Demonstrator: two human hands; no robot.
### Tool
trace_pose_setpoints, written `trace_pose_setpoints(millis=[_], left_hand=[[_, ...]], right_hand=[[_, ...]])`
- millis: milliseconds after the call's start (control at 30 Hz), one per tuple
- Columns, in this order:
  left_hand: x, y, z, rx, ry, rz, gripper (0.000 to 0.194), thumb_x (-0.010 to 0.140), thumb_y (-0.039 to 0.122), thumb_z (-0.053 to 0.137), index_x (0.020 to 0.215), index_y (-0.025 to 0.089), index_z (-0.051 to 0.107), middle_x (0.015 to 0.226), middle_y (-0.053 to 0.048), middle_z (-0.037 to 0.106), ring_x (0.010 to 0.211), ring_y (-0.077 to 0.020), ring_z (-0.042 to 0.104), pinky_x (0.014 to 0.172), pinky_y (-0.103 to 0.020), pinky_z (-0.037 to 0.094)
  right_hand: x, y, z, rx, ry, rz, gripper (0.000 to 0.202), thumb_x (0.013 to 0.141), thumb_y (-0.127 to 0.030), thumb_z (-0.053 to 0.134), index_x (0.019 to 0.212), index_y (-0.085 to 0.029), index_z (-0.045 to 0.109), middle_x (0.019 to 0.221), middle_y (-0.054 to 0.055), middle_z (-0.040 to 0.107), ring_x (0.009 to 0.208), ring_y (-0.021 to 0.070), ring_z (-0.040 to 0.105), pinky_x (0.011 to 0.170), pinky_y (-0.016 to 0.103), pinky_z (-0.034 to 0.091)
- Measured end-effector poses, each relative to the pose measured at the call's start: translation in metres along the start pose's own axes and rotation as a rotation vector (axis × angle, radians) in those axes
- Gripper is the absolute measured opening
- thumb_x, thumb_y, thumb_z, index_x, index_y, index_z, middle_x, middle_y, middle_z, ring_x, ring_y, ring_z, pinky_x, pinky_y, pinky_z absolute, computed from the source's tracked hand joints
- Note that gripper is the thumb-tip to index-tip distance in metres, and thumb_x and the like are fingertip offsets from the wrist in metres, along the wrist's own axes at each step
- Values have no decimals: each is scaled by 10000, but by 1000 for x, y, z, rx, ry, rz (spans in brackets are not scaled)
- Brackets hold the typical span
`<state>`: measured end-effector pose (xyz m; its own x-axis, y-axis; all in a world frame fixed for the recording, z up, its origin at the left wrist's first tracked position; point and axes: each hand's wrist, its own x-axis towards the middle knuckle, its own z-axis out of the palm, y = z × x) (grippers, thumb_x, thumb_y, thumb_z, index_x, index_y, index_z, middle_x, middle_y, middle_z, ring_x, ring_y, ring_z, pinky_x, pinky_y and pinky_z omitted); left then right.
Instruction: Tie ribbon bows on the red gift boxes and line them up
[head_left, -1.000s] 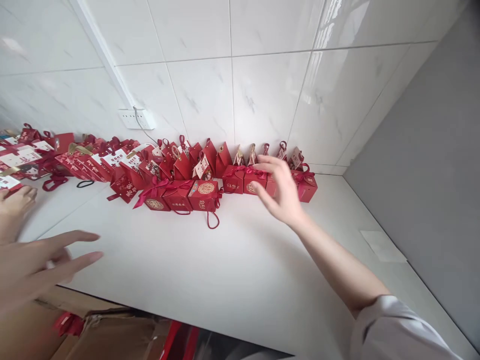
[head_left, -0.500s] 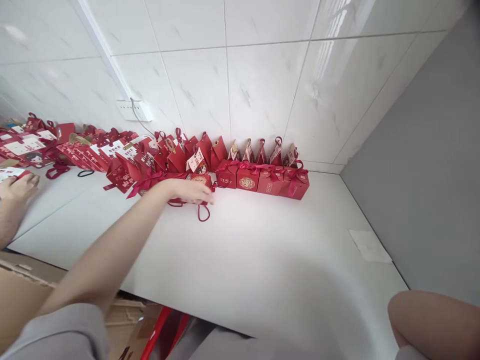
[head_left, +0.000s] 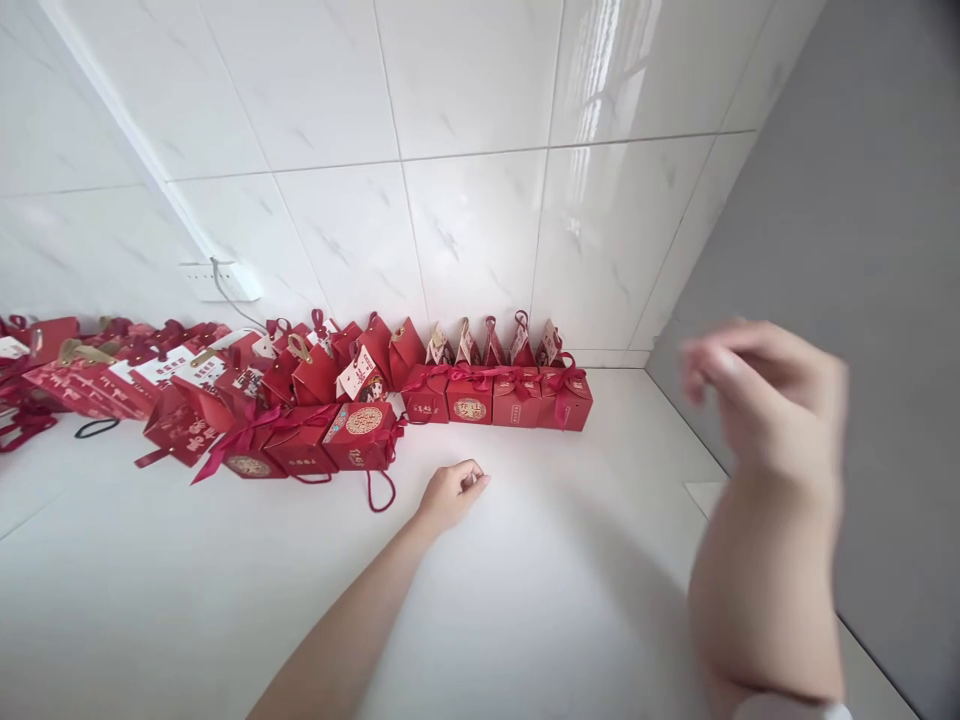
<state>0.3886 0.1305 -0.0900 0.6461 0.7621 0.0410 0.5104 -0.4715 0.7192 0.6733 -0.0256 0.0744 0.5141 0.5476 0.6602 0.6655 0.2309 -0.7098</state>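
My left hand [head_left: 452, 495] rests on the white table [head_left: 525, 590] with its fingers curled together and nothing seen in them. It is right of the red box with a round gold print [head_left: 356, 436] and its cord handle. Raised at the right, in front of the grey wall, my right hand [head_left: 772, 390] is blurred, its fingers bent inward; whether they hold anything cannot be made out. A row of red boxes with ribbon bows [head_left: 469, 400] stands near the tiled wall, with small peaked boxes [head_left: 491, 345] behind it.
Many red and white gift boxes [head_left: 176, 370] crowd the left back of the table. A wall socket [head_left: 220, 280] with a grey cable is above them. A dark loop [head_left: 96, 428] lies at the left, and a pale sheet [head_left: 705, 495] at the right edge.
My left hand has moved off the red boxes onto the table to their right. My right hand has come up into view. The view has shifted, and another person's hand at the left is gone.
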Motion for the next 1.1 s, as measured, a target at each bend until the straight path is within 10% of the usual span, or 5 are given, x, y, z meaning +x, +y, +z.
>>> trace_pose_setpoints(millis=[233,433,700,867,1100], left_hand=[[-3,4,3,65,-13,2,268,849,437,533,735,215,629,589,40,543,557,-120,450,582,-241,317],[1,5,3,37,-42,-24,263,853,441,532,764,216,636,630,32,575,595,-125,488,611,-250,342],[-8,7,-30,-173,-282,-142,348,839,503,538,903,181,651,782,-28,655,571,-137,595,484,-238,439],[-16,9,-40,-217,-148,-168,359,838,499,568,1017,194,627,892,-49,663,760,-164,628,588,-237,478],[-34,28,-33,-307,207,-34,394,934,512,430,1119,206,595,1161,-90,631,1025,-209,602,783,-289,476]], right_hand=[[42,122,112,-48,-107,414,434,750,-339,675,1124,-151,561,1340,204,480,1115,301,570,984,488,455],[23,173,117,55,-388,572,651,752,-411,719,1299,-154,476,1334,197,548,1134,289,604,920,424,535],[4,134,60,282,-878,535,626,723,-359,795,1291,-205,583,1306,130,628,1151,281,622,965,424,524],[-24,95,75,511,-1254,354,645,774,-323,749,1371,-244,518,1408,110,548,1299,257,517,1039,429,469],[-47,48,98,207,-817,-31,286,931,-373,560,1164,-227,639,1222,88,625,1110,224,610,952,421,502]])
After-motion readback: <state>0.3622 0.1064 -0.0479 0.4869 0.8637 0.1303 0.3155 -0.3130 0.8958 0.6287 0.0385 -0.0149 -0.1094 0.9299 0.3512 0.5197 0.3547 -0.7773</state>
